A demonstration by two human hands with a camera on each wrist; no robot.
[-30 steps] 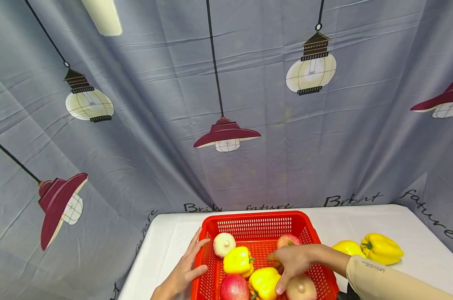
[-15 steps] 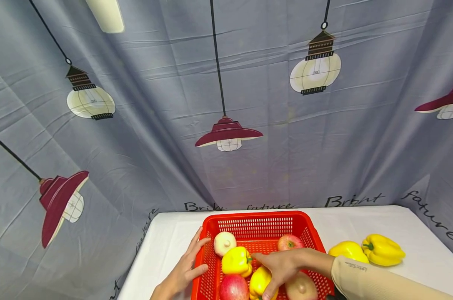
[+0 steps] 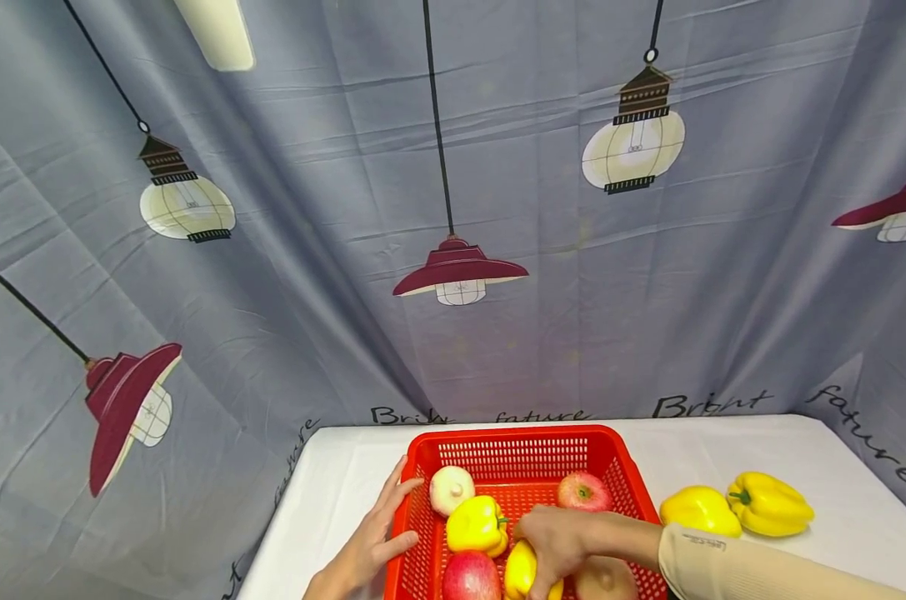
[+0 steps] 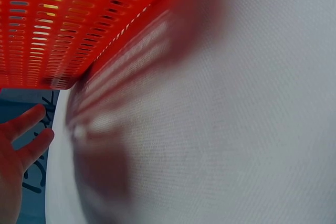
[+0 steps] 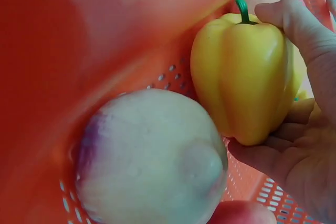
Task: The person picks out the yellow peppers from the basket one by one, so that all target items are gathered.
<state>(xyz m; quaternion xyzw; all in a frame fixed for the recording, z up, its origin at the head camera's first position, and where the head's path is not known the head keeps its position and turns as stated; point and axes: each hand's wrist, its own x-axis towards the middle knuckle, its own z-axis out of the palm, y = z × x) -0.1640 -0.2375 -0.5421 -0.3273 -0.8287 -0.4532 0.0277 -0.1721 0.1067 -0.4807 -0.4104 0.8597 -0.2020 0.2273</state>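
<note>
My right hand [image 3: 560, 542] is down in the red basket [image 3: 516, 431], gripping a yellow bell pepper [image 5: 236, 72]. In the right wrist view the thumb lies near its green stem and the fingers curl round the far end. Beside that pepper sits a pale round vegetable [image 5: 152, 156] with a purple patch, like a turnip. My left hand [image 3: 368, 537] is at the basket's left rim, fingers extended; in the left wrist view only part of the hand [image 4: 13, 161] shows.
Inside the basket are another yellow bell pepper [image 3: 473, 525], a white round vegetable [image 3: 451, 490], a red fruit [image 3: 471, 577] and an apple [image 3: 583, 492]. Two yellow peppers [image 3: 771, 504] lie on the white table [image 3: 730, 446] to the right. A grey curtain [image 3: 310, 250] hangs behind.
My right hand has moved left from beside the pale vegetable onto the yellow bell pepper and now grips it. The left hand stays at the rim.
</note>
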